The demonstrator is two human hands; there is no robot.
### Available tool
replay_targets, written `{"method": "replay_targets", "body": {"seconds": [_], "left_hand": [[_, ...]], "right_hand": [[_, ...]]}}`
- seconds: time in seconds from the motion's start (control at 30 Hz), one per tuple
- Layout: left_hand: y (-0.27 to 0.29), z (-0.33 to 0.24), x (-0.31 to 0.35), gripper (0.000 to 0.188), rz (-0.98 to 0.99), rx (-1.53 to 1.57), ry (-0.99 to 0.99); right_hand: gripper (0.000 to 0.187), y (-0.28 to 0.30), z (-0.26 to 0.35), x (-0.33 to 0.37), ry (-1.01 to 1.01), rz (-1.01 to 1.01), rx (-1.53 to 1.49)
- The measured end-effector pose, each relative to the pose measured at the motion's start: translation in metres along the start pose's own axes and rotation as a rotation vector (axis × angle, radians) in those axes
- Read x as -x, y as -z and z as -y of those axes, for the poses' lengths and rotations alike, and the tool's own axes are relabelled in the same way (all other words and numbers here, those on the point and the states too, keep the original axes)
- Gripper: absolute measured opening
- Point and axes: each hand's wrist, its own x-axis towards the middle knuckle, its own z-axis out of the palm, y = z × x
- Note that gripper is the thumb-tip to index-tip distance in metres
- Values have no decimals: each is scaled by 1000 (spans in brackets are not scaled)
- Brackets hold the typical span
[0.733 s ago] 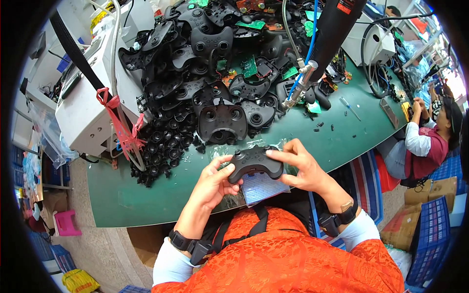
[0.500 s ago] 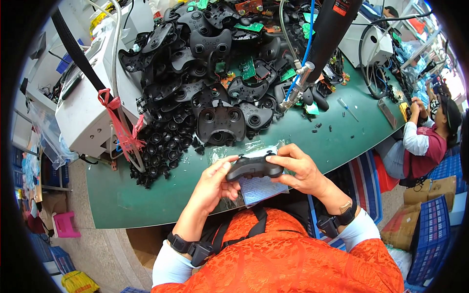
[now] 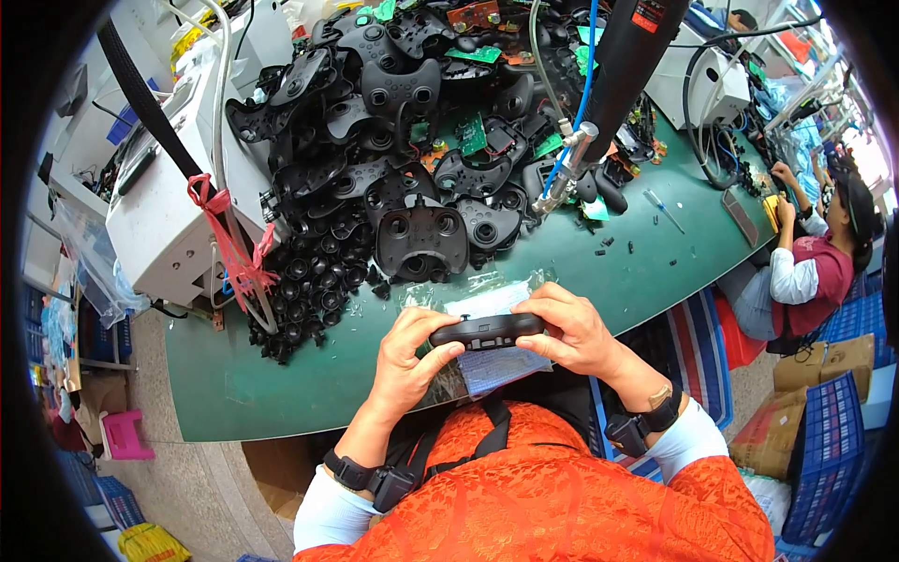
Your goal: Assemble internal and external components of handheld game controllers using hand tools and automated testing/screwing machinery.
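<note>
A black game controller (image 3: 487, 331) is held level between my two hands, above the near edge of the green table. My left hand (image 3: 409, 352) grips its left end, thumb in front and fingers behind. At its right end, my right hand (image 3: 568, 330) grips it the same way. The long narrow edge of the controller, with small slots, faces me. Beneath it lies a pale printed sheet (image 3: 492, 370) with clear plastic film around it. Just beyond the sheet sits a black controller shell (image 3: 421, 245) with two round stick holes.
Controller shells (image 3: 401, 89) heap up at the back, with small black round parts (image 3: 314, 281) at left. A metal-tipped tool (image 3: 571, 159) hangs over the green table (image 3: 581, 262). A white machine (image 3: 178, 211) stands left; another person (image 3: 810, 258) sits at right.
The controller has been turned in my hands, so its narrow edge now faces me and it lies level. My left thumb has moved onto its near side. The person at right raised a hand.
</note>
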Motion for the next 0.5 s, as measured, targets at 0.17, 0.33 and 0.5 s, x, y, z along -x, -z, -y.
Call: {"method": "replay_targets", "body": {"seconds": [0.17, 0.33, 0.5], "left_hand": [[-4, -7, -3, 25, -8, 38, 70], [-13, 9, -14, 24, 69, 61, 274], [-28, 27, -26, 23, -54, 211, 383]], "right_hand": [[28, 1, -3, -1, -135, -22, -111], [30, -6, -28, -4, -530, -42, -411], [34, -8, -49, -15, -744, -6, -461]]}}
